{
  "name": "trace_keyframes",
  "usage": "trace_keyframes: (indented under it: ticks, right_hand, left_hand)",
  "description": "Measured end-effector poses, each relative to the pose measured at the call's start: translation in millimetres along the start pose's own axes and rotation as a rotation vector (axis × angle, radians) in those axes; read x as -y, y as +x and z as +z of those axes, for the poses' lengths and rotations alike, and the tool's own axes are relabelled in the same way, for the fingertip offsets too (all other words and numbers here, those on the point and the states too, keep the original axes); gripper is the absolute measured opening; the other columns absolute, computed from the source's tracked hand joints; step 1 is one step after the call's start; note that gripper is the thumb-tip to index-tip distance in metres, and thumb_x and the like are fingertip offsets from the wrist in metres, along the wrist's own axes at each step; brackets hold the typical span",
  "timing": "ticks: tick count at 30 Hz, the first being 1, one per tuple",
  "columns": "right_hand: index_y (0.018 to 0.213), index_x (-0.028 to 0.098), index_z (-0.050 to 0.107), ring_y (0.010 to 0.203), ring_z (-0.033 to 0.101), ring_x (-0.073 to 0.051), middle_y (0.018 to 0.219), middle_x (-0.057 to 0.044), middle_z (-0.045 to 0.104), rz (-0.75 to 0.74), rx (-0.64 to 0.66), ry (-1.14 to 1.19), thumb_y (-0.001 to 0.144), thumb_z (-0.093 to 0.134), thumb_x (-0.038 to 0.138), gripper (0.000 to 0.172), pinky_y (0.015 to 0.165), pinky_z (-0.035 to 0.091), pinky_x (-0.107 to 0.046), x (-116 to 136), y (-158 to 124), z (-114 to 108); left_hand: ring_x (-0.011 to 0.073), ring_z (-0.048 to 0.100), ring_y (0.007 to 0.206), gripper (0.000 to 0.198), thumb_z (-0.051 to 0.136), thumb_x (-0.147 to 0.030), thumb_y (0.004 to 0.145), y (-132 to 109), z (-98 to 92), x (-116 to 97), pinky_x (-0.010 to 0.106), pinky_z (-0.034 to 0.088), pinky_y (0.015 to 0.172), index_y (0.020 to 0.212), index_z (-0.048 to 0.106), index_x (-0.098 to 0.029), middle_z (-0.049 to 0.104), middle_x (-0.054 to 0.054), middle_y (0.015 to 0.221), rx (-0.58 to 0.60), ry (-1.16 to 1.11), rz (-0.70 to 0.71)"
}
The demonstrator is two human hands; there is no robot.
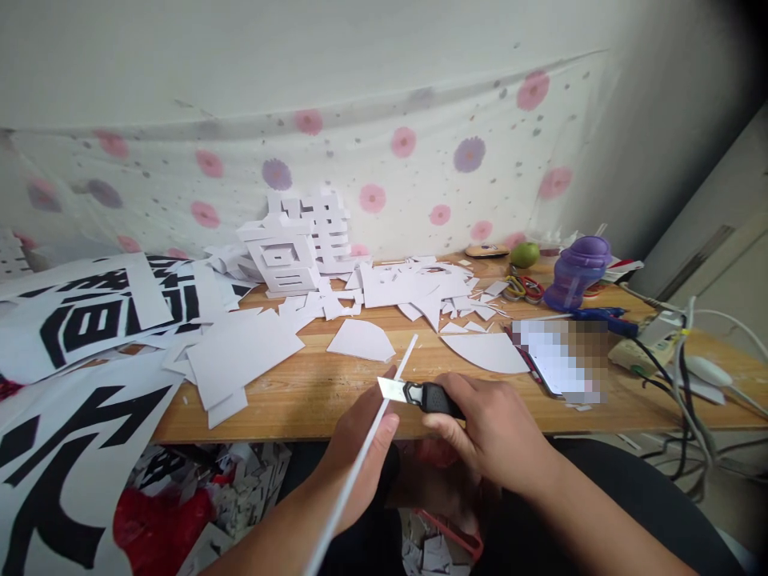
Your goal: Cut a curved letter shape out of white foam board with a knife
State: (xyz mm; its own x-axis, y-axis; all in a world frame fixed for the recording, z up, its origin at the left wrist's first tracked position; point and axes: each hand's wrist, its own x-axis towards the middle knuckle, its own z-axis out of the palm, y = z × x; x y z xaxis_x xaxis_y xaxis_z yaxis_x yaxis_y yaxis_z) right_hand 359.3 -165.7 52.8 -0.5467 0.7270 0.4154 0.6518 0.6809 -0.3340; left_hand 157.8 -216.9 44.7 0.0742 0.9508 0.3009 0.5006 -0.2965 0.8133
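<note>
My left hand [343, 438] grips a long, thin white board strip [409, 350] that slants up and away from me. I cannot tell whether it is a narrow strip or a wider board seen edge-on. In my right hand [501, 424] is a utility knife [432, 398] with a black handle. Its wide blade crosses the white strip just above my left thumb. White offcuts lie beyond my hands, with a curved piece [361, 341] and a quarter-round piece [489, 352] closest.
White board characters [282, 260] stand at the back. Printed sheets [90, 320] cover the left side. A purple bottle [574, 272], scissors [523, 286], a phone [549, 360], a glue gun [606, 320] and a power strip [639, 352] with cables occupy the right. Scraps lie below the table edge.
</note>
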Motion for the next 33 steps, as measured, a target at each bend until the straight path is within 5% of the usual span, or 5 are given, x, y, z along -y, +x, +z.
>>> trace_keyframes:
  ticks: [6, 17, 22, 27, 33]
  right_hand:
    - [0.089, 0.020, 0.059, 0.057, 0.057, -0.021, 0.064, -0.003, 0.061, 0.261, -0.106, 0.018, 0.095, 0.031, 0.066, 0.055, 0.053, 0.029, -0.027, -18, 6, -5]
    - [0.079, 0.017, 0.059, 0.044, 0.035, -0.006, 0.056, 0.007, 0.045, 0.570, -0.045, 1.194, 0.065, 0.081, 0.052, 0.042, 0.039, 0.028, -0.019, -11, 6, -5]
    - [0.073, 0.018, 0.057, 0.040, 0.037, -0.006, 0.049, 0.008, 0.046, 0.666, -0.240, 1.276, 0.059, 0.086, 0.046, 0.043, 0.038, 0.028, -0.018, 1, 0, 2]
    - [0.070, 0.018, 0.059, 0.045, 0.042, -0.008, 0.057, 0.006, 0.048, 0.681, -0.430, 1.176, 0.062, 0.084, 0.041, 0.035, 0.041, 0.037, -0.021, 9, -10, 16]
    - [0.072, 0.019, 0.061, 0.049, 0.047, -0.012, 0.061, 0.003, 0.053, 0.678, -0.598, 0.939, 0.067, 0.079, 0.041, 0.029, 0.044, 0.042, -0.026, 19, -19, 23]
  left_hand:
    - [0.0116, 0.041, 0.060, 0.047, 0.041, -0.051, 0.096, -3, -7.8, -4, 0.025, 0.036, 0.068, 0.064, 0.048, -0.019, 0.042, -0.003, 0.057, 0.258, -0.289, -0.164]
    - [0.0113, 0.056, 0.049, 0.057, 0.058, -0.065, 0.080, 2, -7.3, -2, 0.022, 0.037, 0.049, 0.074, 0.068, -0.010, 0.063, 0.007, 0.067, 0.543, -0.700, -0.494]
    - [0.0170, 0.065, 0.081, 0.048, 0.079, -0.049, 0.071, 11, -6.3, 4, 0.028, 0.051, 0.079, 0.105, 0.066, -0.016, 0.071, 0.006, 0.093, 0.200, -0.685, -0.431]
    - [0.0236, 0.064, 0.092, 0.083, 0.088, -0.051, 0.057, 8, 5.2, 10, 0.033, 0.052, 0.079, 0.124, 0.049, -0.020, 0.068, 0.008, 0.104, -0.214, -0.496, -0.381]
    - [0.0159, 0.059, 0.079, 0.120, 0.085, -0.052, 0.058, -2, 17.5, 18, 0.033, 0.052, 0.075, 0.152, 0.013, -0.027, 0.053, 0.010, 0.125, -0.300, -0.348, -0.274]
